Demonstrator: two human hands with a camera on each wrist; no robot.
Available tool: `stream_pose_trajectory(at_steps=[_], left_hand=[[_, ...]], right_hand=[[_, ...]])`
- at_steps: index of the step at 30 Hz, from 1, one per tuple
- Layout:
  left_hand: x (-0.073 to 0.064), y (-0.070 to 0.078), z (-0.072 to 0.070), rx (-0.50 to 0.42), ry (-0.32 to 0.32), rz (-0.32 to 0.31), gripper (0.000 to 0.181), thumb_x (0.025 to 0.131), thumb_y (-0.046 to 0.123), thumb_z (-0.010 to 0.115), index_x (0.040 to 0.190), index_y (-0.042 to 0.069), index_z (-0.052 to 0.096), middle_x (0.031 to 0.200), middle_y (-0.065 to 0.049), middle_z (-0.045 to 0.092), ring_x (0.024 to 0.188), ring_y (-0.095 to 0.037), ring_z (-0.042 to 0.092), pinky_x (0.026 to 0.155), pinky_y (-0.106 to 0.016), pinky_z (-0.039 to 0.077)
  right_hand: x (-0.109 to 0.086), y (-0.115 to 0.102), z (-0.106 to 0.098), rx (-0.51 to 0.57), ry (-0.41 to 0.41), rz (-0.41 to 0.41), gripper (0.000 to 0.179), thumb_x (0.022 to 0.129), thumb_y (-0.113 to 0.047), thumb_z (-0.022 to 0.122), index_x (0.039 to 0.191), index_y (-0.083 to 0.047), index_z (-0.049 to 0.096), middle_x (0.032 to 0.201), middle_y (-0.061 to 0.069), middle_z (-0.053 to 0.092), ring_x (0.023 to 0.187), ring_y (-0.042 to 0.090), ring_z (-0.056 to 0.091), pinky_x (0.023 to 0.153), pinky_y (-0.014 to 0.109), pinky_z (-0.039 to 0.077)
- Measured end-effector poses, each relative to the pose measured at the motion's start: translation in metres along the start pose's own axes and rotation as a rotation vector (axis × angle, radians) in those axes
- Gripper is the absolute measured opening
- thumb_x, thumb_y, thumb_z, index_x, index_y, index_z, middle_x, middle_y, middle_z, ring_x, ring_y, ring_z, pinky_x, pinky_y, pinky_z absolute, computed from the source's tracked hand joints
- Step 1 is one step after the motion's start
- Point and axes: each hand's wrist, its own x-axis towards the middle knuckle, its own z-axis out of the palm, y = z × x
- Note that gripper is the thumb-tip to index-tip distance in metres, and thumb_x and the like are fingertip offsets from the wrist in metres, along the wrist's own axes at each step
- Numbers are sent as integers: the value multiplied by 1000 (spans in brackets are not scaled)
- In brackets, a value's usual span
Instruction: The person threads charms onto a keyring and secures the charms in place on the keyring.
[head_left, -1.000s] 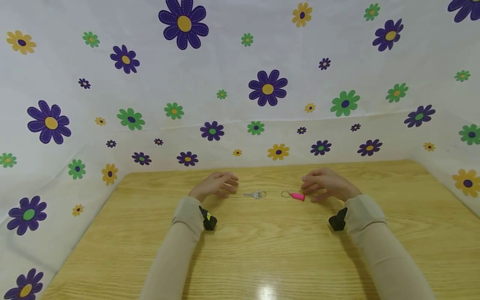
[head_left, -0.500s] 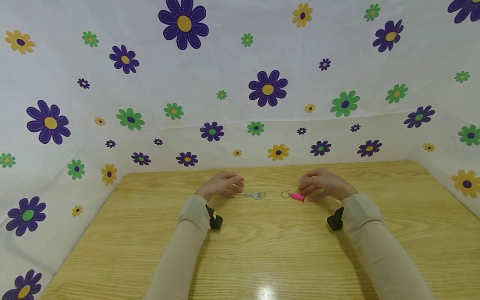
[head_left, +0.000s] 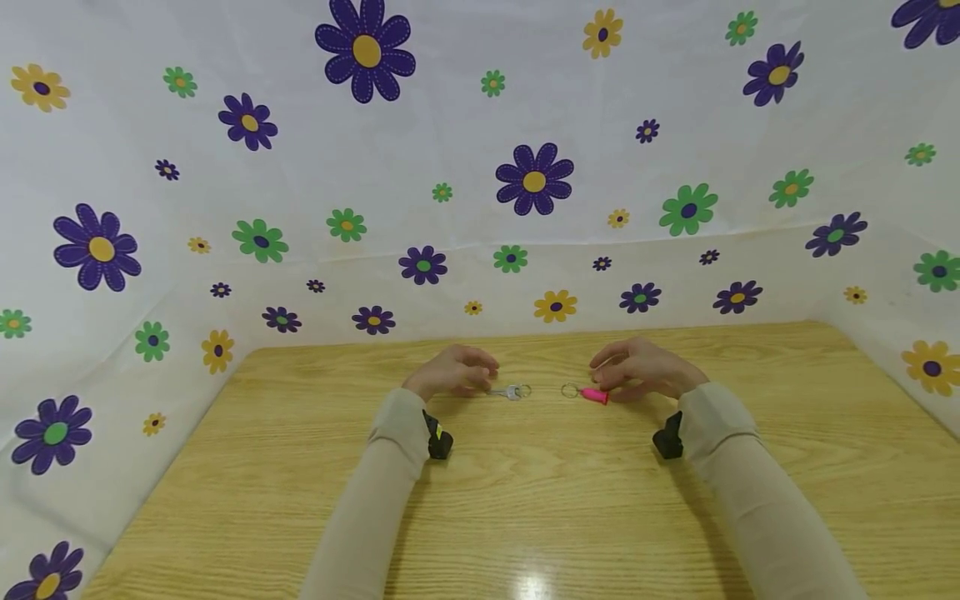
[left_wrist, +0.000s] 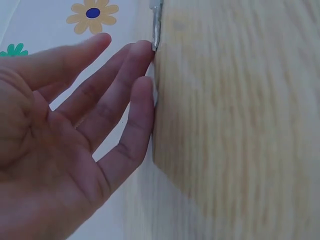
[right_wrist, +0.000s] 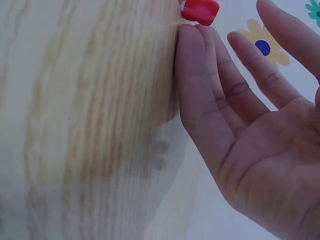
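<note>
A silver key (head_left: 512, 392) with a small ring lies left of centre on the wooden table. The left hand (head_left: 453, 372) is at its tip, fingers relaxed and gently bent; in the left wrist view the fingertips (left_wrist: 145, 47) are right at the end of the key (left_wrist: 157, 27). To the right lies a pink fob (head_left: 595, 396), its metal split ring (head_left: 570, 390) pointing toward the key. Beside the fob, the right hand (head_left: 645, 369) has loosely bent fingers and an apart thumb. In the right wrist view the fob (right_wrist: 201, 11) sits just beyond the fingertips (right_wrist: 191, 35).
The wooden tabletop (head_left: 510, 492) reaches back to a white cloth (head_left: 450, 150) printed with purple, green and yellow flowers, which also lines both sides. Each wrist wears a black camera, the left camera (head_left: 438, 442) and the right camera (head_left: 667, 439).
The left hand has moved right, up to the key's tip. The right hand has shifted slightly left, closer over the pink fob. Key and fob lie where they were.
</note>
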Motion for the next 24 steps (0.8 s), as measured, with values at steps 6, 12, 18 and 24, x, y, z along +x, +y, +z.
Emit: stream_pose_trajectory(at_steps=[6,12,18,24], left_hand=[[1,3,6,75,26,-11,36,97,-3,60,133,-6,61,124,-17,67,94,-17,69,78,-26,55],[2,5,10,141,72,-18,37,93,-3,68,129,-4,64,120,-14,70,90,-15,65,70,-24,51],[2,4,10,149,111,-34,39,88,-3,73,126,-3,67,116,-11,72,92,-15,64,71,-25,52],[-1,8,13,149,126,-65,43,85,-4,78,127,-2,67,116,-10,72,101,-19,65,79,-30,54]], right_hand=[[2,0,-1,-32,-24,1,49,93,-2,68,136,14,50,126,22,61,100,20,62,92,43,55],[6,0,3,-92,-37,-46,47,89,0,70,131,14,54,113,16,62,94,20,57,84,35,58],[11,0,7,-128,-31,-83,42,86,4,71,125,14,60,98,10,60,87,18,52,72,28,56],[11,-2,9,-156,-31,-98,42,86,5,73,125,15,60,96,9,60,86,17,52,70,26,55]])
